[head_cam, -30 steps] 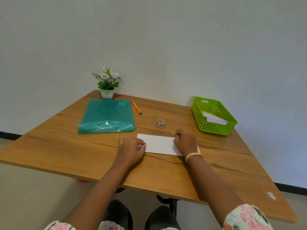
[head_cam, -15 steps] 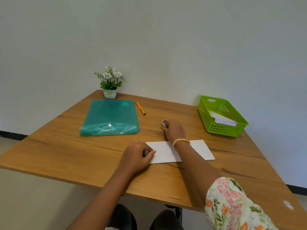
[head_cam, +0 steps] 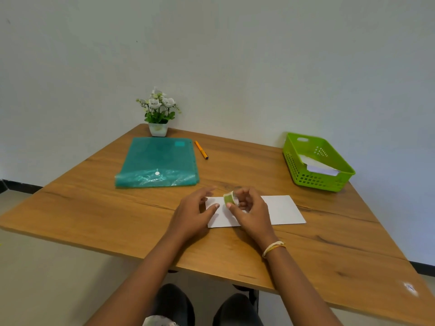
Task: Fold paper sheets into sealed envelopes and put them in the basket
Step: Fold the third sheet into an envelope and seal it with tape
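On the wooden desk (head_cam: 94, 215), farthest to the left, lies a flat teal translucent plastic folder (head_cam: 158, 161) with a white snap button near its glossy front edge. Behind its far edge, against the wall, stands a small white pot of white artificial flowers with green leaves (head_cam: 158, 111). Just to the right of the folder's far corner lies a slim orange pen with a dark tip (head_cam: 201, 150), pointing diagonally toward the front right.

Nearer the front of the desk, the left hand (head_cam: 191, 211) hovers over the left end of a folded white paper sheet (head_cam: 281, 210), its fingers relaxed and extended, gripping nothing; whether its fingertips touch the paper cannot be told. Right beside it, the right hand (head_cam: 251, 211) has its fingers and thumb curled round a small roll of green patterned tape (head_cam: 230, 198), held upright above the left part of the sheet, between the two hands. A pale bangle sits on the right wrist. The white sheet lies flat on the desk, its right half showing bare beyond the right hand.

At the far right corner of the desk sits a bright green perforated plastic basket (head_cam: 315, 181), well apart from the sheet, and inside it rests folded white paper (head_cam: 316, 165).
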`<move>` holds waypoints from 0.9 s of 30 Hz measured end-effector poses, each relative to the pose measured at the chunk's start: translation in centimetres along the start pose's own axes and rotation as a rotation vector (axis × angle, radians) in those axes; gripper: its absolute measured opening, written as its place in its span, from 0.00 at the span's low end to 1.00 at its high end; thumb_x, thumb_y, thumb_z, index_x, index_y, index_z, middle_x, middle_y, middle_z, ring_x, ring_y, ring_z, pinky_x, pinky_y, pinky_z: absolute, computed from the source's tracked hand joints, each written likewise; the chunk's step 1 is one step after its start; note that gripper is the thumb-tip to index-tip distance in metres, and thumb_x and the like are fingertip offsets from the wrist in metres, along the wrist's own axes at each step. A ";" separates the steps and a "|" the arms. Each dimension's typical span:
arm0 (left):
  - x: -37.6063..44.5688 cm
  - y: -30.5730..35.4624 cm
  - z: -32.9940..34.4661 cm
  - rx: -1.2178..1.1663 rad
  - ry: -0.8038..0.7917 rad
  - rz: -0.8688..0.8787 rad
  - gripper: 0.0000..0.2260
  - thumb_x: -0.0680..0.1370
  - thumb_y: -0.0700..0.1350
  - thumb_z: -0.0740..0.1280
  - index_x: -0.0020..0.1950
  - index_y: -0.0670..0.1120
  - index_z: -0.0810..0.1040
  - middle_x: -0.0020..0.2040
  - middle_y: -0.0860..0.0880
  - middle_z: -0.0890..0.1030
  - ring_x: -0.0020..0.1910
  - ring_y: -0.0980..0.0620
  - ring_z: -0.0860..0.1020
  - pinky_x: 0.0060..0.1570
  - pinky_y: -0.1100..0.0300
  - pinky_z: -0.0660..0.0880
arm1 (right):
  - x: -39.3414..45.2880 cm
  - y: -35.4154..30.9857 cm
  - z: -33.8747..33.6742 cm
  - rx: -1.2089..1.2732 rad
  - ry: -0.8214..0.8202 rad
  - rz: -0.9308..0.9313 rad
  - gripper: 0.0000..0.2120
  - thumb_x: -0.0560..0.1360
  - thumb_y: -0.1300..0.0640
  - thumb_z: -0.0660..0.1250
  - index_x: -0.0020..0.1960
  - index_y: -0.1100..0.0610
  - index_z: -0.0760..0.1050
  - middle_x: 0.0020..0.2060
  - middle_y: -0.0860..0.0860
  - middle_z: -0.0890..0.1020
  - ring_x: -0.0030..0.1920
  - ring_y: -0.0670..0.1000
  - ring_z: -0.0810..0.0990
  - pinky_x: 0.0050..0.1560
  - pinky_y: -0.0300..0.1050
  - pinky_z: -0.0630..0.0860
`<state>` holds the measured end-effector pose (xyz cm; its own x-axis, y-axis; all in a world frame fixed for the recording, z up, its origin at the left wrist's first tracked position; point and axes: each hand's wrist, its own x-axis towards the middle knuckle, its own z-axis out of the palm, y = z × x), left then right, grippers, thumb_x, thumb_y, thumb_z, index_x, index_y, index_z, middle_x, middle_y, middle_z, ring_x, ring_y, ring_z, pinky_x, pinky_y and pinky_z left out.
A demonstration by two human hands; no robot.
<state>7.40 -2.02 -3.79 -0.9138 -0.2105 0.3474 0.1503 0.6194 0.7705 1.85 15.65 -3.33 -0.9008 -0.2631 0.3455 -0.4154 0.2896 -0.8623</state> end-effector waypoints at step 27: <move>0.2 1.2 1.1 -0.149 -0.001 0.014 0.09 0.68 0.44 0.76 0.43 0.56 0.81 0.44 0.62 0.81 0.48 0.65 0.76 0.46 0.61 0.75 | -1.5 -0.4 0.4 0.018 0.068 -0.062 0.19 0.69 0.51 0.76 0.59 0.47 0.80 0.52 0.38 0.82 0.54 0.39 0.80 0.49 0.32 0.78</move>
<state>6.95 -0.50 -3.37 -0.9116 -0.2017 0.3582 0.2172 0.5033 0.8364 3.39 15.54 -3.68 -0.8800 -0.2167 0.4227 -0.4692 0.2576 -0.8447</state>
